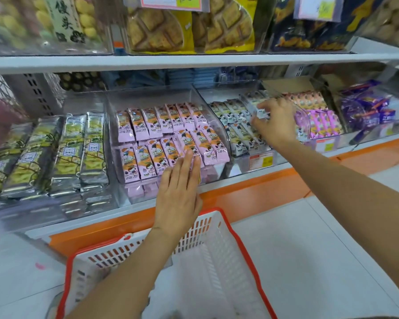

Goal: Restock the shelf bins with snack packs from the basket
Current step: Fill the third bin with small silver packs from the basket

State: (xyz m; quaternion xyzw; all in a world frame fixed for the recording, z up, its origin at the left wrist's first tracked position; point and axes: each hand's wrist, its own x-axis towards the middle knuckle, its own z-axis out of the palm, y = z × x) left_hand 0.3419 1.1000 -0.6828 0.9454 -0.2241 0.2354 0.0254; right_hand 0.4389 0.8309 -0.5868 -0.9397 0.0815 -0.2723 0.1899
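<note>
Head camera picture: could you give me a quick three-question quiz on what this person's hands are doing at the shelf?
1. True or false: the left hand is curled round one of the pink packs.
2. What colour of pack does the right hand pinch? A pink, B white, C green.
3. Fill in: the basket has a ___ rim.
Key: 1 false, it lies flat on them; 2 B, a white pack; 3 red.
</note>
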